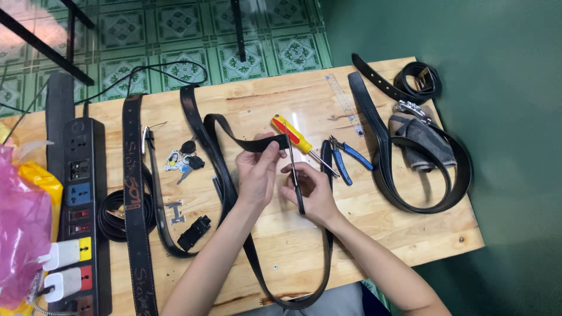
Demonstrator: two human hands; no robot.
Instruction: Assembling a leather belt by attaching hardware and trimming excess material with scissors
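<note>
My left hand (256, 171) pinches the cut end of a black leather belt (231, 134) and holds it up over the middle of the wooden table (386, 234). The belt loops down past the table's near edge and back up under my right hand. My right hand (312, 190) grips black scissors (294, 169), whose blades point up at the belt end. A red and yellow screwdriver (294, 135) lies just behind the hands. Blue-handled pliers (345, 159) lie to its right.
Several other black belts (136, 193) lie at the left, and more (427, 187) at the right with a grey cloth (422, 141). Keys (184, 158), a metal buckle (174, 212) and a clear ruler (345, 102) lie on the table. A black power strip (79, 193) and pink bag (20, 234) sit at far left.
</note>
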